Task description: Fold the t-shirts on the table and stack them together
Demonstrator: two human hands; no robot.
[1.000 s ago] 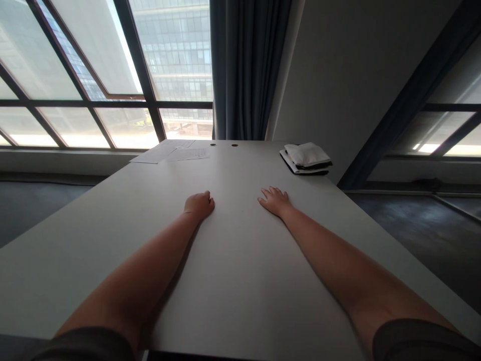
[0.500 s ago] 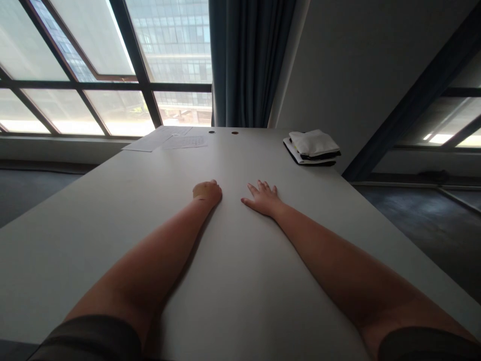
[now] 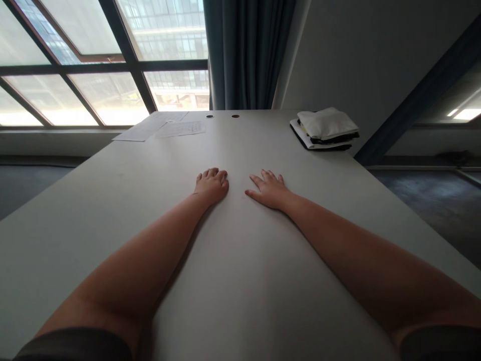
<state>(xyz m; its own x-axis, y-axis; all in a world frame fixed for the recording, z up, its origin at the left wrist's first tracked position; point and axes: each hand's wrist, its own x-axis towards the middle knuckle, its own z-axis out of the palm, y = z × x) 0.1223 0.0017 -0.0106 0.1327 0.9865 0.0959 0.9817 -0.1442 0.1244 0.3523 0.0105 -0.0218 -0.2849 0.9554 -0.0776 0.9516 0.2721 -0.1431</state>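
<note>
My left hand (image 3: pixel 212 185) rests palm down on the white table (image 3: pixel 210 281), its fingers slightly bent with small gaps at the tips and nothing seen in it. To its right, my right hand (image 3: pixel 268 189) lies flat with its fingers spread, holding nothing. The two hands do not touch. Beyond my right hand, towards the table's far right corner, sits a stack of folded white and black cloth (image 3: pixel 326 125).
Printed paper sheets (image 3: pixel 180 129) lie at the far left of the table. Two small round holes, one of them brownish (image 3: pixel 235 116), are near the far edge. Behind the table hang a dark blue curtain (image 3: pixel 244 55) and large windows (image 3: pixel 173 87).
My left hand has gone from a fist to loosened fingers that now show in front. My right hand stays spread. The view has tilted down slightly, and the cloth stack appears higher and further right.
</note>
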